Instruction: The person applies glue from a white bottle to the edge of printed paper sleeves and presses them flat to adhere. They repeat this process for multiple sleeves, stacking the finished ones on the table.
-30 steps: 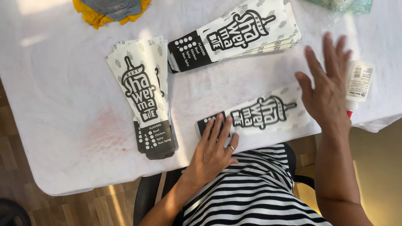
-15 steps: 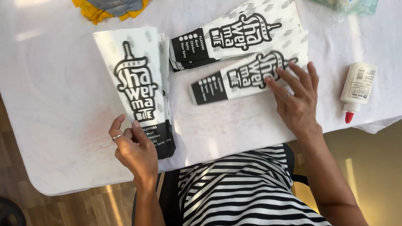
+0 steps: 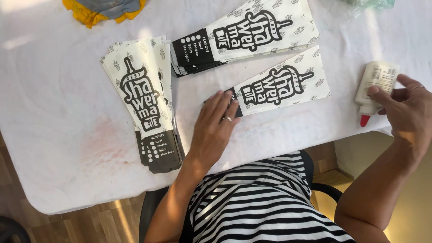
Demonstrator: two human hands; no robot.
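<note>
A single printed paper sleeve (image 3: 280, 87), white with black lettering and a black end, lay flat on the white-covered counter (image 3: 54, 90), slanting from near the front edge up toward the right. The left hand (image 3: 215, 128) rested on its black lower end, palm down, fingers straight and spread a little, the fingertips (image 3: 225, 96) pressing that end flat; it gripped nothing. A ring showed on one finger. The left forearm ran up from the front edge of the counter, beside the person's striped top (image 3: 265, 202).

At the right edge of the counter lay a white glue bottle (image 3: 375, 85) with a red tip pointing toward the front edge. The right hand (image 3: 407, 114) was at the bottle's side, the thumb touching its lower body and the other fingers loosely curled past it; the hand was in contact but not closed round the bottle. The right arm bent in from the lower right, elbow off the counter.

Just behind the single sleeve, a stack of the same sleeves (image 3: 245, 36) lay slanted toward the rear edge, touching or nearly touching it. A second, fanned stack (image 3: 144, 103) lay to the left, black ends toward the front edge, well apart from the left hand. At the rear left edge sat a yellow and grey cloth (image 3: 103, 11), partly cut off by the frame.
</note>
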